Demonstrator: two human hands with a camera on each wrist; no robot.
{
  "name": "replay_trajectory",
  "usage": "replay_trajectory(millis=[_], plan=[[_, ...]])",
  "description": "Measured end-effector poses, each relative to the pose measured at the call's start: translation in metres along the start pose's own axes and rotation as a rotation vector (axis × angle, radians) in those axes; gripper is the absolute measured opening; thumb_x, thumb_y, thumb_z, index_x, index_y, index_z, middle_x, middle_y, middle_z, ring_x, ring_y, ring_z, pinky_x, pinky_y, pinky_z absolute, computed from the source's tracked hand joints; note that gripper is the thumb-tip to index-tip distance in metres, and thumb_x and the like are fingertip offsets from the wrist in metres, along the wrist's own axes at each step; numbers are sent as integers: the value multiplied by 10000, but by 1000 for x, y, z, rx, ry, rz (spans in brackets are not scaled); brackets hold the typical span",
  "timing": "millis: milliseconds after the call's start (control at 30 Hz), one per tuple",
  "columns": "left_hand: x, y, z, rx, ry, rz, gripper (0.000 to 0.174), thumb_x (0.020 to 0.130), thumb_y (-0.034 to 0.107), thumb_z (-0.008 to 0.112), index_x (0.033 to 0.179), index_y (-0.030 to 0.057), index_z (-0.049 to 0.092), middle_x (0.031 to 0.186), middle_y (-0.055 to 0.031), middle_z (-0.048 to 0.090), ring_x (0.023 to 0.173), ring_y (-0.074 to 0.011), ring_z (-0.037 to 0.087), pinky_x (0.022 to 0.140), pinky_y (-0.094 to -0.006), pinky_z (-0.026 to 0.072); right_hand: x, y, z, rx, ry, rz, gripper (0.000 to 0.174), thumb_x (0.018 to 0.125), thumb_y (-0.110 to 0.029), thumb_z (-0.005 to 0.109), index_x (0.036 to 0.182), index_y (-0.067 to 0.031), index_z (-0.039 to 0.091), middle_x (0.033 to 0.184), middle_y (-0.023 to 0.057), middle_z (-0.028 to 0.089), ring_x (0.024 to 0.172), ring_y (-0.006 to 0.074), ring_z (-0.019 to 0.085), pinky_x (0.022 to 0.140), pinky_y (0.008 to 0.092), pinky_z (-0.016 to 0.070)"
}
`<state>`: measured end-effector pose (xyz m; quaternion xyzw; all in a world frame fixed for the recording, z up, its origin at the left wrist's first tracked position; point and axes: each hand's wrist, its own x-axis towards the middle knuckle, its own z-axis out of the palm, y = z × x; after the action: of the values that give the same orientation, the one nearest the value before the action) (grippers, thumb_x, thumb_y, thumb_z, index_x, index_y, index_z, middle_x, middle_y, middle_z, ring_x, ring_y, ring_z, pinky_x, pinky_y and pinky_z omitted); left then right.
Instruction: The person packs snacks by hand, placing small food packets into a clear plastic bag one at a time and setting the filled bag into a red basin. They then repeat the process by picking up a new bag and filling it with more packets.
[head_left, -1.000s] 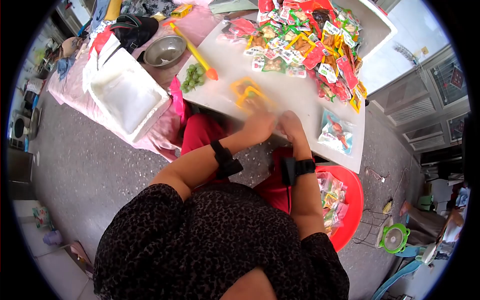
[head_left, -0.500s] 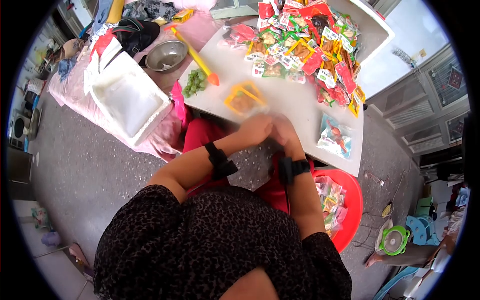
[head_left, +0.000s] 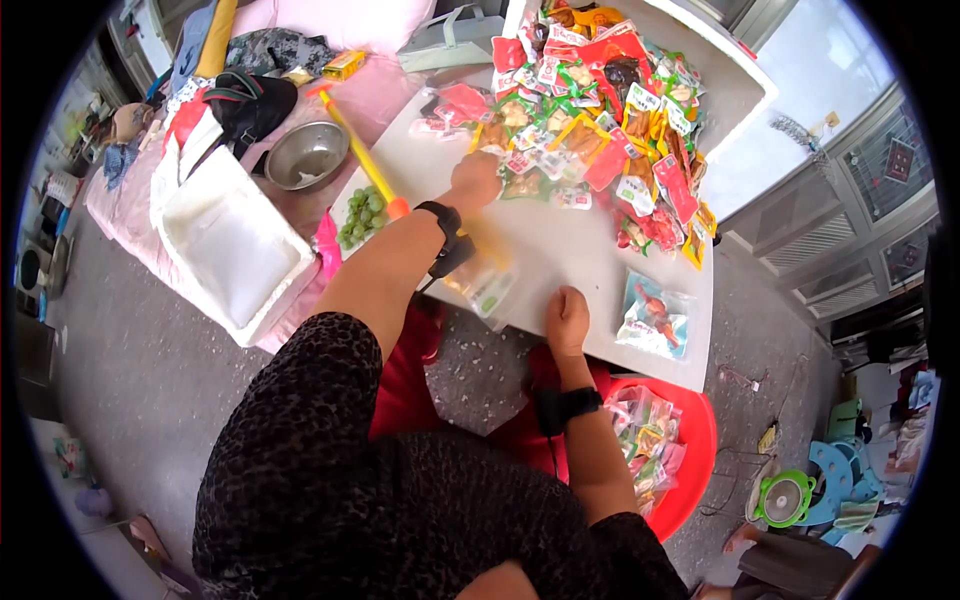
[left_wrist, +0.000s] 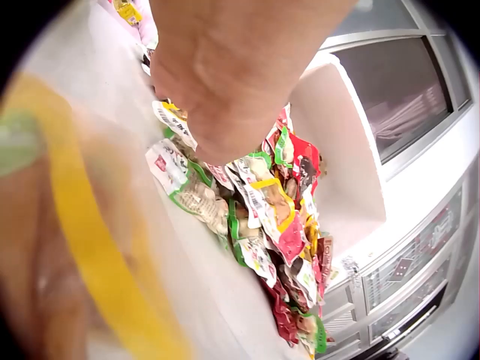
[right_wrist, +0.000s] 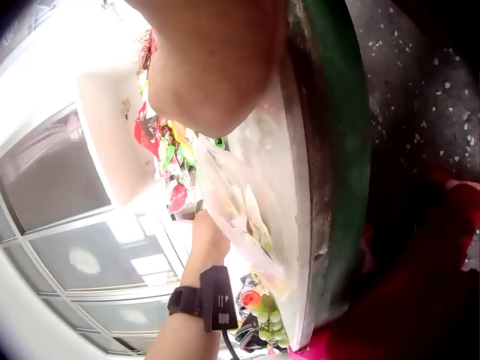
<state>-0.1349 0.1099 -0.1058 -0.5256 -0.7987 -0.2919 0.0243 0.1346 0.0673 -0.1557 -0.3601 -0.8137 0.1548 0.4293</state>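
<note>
My left hand (head_left: 476, 180) reaches across the table to the near left edge of the heap of snack packets (head_left: 560, 130). Its fingers are hidden from above; in the left wrist view they come down beside a white packet, and I cannot tell whether they grip it. A blurred, yellow-framed packet in a clear bag (head_left: 488, 285) hangs over the table's front edge, below my left wrist. It looms large as a yellow-edged packet (left_wrist: 97, 225) in the left wrist view. My right hand (head_left: 567, 318) rests at the front edge, fingers curled, nothing visible in it.
A blue-white packet (head_left: 655, 315) lies at the table's right. Green grapes (head_left: 361, 217) and a yellow stick with orange ends (head_left: 365, 155) lie at the left. A foam box (head_left: 235, 240) and metal bowl (head_left: 307, 157) stand on the bed. A red basin (head_left: 698, 440) holds more packets.
The hands were together at the table edge and have parted. My left hand has moved forward to the heap. The yellow-framed packet has shifted toward the front edge.
</note>
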Motion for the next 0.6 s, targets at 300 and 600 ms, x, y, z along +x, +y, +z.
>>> replay_trajectory(millis=[300,600], plan=[[33,-25,21,261,36,227,220,656,156,500,852,62,530,850,-122,536,829,-282,515,674,-389,415,3,-3,-2,-3,-15,25,125,696,-62,513,808,-6,504,750,149,533,704,304,515,642,361,421],[16,1,-49,-273,147,124,141,679,156,467,714,20,470,661,-155,495,613,-303,494,549,-386,392,2,-1,-3,11,-13,43,131,697,-68,522,808,0,507,767,152,534,706,303,517,648,357,422]])
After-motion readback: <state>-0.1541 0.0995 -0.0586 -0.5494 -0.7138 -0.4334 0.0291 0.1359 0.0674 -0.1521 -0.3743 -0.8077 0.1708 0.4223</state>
